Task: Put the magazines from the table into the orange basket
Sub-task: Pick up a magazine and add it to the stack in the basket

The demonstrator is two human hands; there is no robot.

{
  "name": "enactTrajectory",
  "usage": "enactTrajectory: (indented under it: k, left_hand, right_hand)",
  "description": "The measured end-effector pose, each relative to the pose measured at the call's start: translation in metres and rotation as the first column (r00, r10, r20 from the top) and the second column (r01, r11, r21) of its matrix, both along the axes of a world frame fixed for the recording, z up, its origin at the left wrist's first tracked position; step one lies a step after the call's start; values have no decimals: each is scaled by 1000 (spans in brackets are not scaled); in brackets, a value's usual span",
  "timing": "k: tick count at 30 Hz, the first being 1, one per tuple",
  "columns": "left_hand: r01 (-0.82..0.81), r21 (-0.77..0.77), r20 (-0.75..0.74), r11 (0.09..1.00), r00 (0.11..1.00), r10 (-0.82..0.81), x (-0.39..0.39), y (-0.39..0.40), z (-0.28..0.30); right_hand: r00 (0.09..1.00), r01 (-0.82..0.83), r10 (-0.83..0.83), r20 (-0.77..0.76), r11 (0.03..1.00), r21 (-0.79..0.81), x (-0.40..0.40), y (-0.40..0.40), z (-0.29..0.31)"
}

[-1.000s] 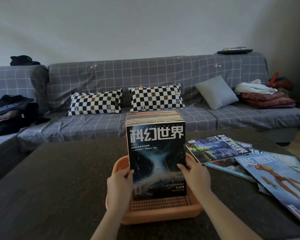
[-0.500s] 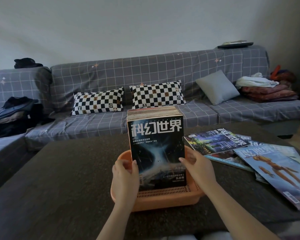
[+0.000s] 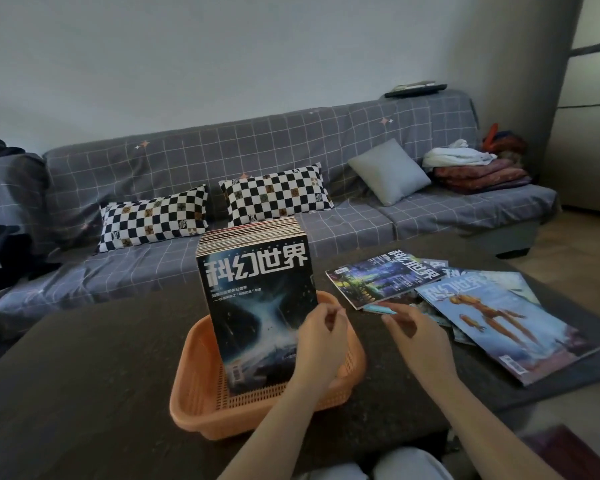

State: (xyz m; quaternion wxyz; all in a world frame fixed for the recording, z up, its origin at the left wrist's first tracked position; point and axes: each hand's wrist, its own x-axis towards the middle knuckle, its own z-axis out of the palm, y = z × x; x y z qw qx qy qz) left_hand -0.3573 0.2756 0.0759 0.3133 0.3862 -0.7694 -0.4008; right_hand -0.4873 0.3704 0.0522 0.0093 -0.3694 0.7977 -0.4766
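Upright inside the orange plastic mesh basket [image 3: 201, 382] stood a thick stack of glossy dark-covered magazines [image 3: 257, 306]. At its three o'clock, left hand [image 3: 321, 344] and right hand [image 3: 421, 341] hovered loosely curled, gripping nothing.

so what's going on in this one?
A person is filing magazines into an orange basket on a dark table. A stack of magazines stands upright in the basket. The left hand is at the stack's right edge, apparently empty. The right hand is open, reaching toward the loose magazines lying fanned out on the table to the right. Several still need moving.
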Motion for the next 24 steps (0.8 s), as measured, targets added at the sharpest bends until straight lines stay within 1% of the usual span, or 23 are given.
enactTrajectory:
  k: [1, 2, 4, 5, 6, 7, 8, 10, 11, 13, 15, 18, 20, 24]
  left_hand:
    - [28, 22, -2, 999, 1000, -28, -13, 5, -1]
    - [57, 47, -1, 997, 998, -57, -27, 10, -2]
    - [89, 81, 10, 993, 996, -90, -46, 16, -4]
    - [108, 83, 25, 991, 994, -111, -58, 20, -6]
    - [125, 82, 38, 989, 991, -129, -72, 24, -9]
    - [139, 84, 43, 987, 989, -143, -84, 28, -13]
    - [155, 91, 41, 984, 986, -159, -97, 31, -18]
    - [182, 131, 51, 974, 980, -190, -121, 37, -32]
    - [189, 173, 66, 967, 977, -203, -132, 41, -39]
    - [184, 290, 83, 939, 973, -217, -152, 48, -54]
    - [173, 401, 70, 900, 973, -219, -168, 56, -66]
    - [152, 522, 30, 839, 980, -196, -189, 65, -78]
    - [126, 562, 8, 818, 988, -157, -202, 68, -82]
    - [46, 576, 29, 816, 997, -76, -217, 66, -84]
  right_hand:
    - [1000, 24, -24, 11, 1000, 18, -10, 2, -1]
    - [998, 46, -49, 30, 996, 70, -22, 8, -4]
    - [991, 88, -111, 80, 966, 244, -38, 13, -6]
    - [983, 122, -155, 103, 954, 274, -47, 19, -8]
    - [977, 157, -186, 104, 959, 235, -57, 28, -12]
    - [972, 208, -223, 77, 965, 162, -66, 37, -19]
    - [962, 265, -272, 31, 954, 137, -74, 46, -24]
    - [931, 365, -362, -52, 911, 191, -91, 64, -37]
    - [917, 399, -394, -69, 890, 222, -102, 69, -43]
    - [901, 425, -430, -54, 853, 304, -120, 83, -54]
    - [907, 405, -417, -57, 828, 388, -135, 96, -64]
    - [931, 350, -358, -67, 829, 436, -148, 111, -80]
    - [937, 344, -331, -110, 827, 444, -150, 115, -88]
    - [909, 414, -337, -244, 788, 456, -149, 114, -101]
